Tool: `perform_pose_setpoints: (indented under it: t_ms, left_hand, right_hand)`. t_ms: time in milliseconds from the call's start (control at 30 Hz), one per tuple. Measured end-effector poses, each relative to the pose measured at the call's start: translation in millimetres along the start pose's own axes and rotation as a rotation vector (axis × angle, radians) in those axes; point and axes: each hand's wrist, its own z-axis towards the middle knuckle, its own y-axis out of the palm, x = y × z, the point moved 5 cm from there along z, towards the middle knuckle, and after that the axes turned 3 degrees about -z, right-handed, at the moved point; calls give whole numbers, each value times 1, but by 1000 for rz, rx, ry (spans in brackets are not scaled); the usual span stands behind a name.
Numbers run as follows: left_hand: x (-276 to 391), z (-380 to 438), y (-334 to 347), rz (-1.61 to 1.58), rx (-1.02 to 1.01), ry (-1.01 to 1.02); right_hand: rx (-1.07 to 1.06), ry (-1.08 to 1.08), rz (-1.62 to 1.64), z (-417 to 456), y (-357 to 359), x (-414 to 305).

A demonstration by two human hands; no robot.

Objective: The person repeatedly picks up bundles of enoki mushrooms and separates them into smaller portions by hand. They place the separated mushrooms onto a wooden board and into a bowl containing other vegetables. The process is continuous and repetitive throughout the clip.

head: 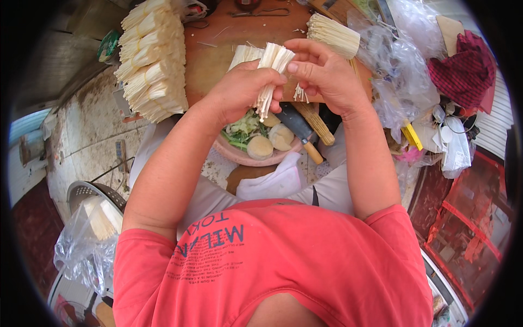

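Note:
A small bunch of enoki mushrooms [269, 77] is gripped in my left hand [249, 83], above the front edge of the wooden board [212, 61]. My right hand [327, 71] is beside it with bent fingers, thumb and forefinger close to the bunch's upper end; whether they touch it is unclear. Just behind my left hand lies another enoki bunch [245, 54]. Some thin enoki stems [300, 94] show below my right hand. A larger enoki bundle [333, 34] rests at the board's back right. Many banded enoki bundles [153, 61] are stacked along the left side.
Below the board's front edge, a pink basin [229, 151] holds greens and root ends. A cleaver [296, 124] and a bundle of thin sticks [316, 120] lie over its right side. Plastic bags [404, 69] crowd the right; a metal colander [96, 194] stands lower left.

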Motion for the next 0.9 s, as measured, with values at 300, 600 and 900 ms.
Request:
perform_pose_setpoints:
  t_ms: [300, 600, 900]
  left_hand:
    - [-14, -20, 21, -282, -580, -225]
    - [-9, -20, 27, -96, -513, -183]
    - [0, -15, 25, 274, -345, 4]
  right_hand:
    - [-417, -114, 126, -14, 21, -12]
    - [-376, -79, 50, -25, 23, -19]
    - [-188, -215, -210, -15, 9, -14]
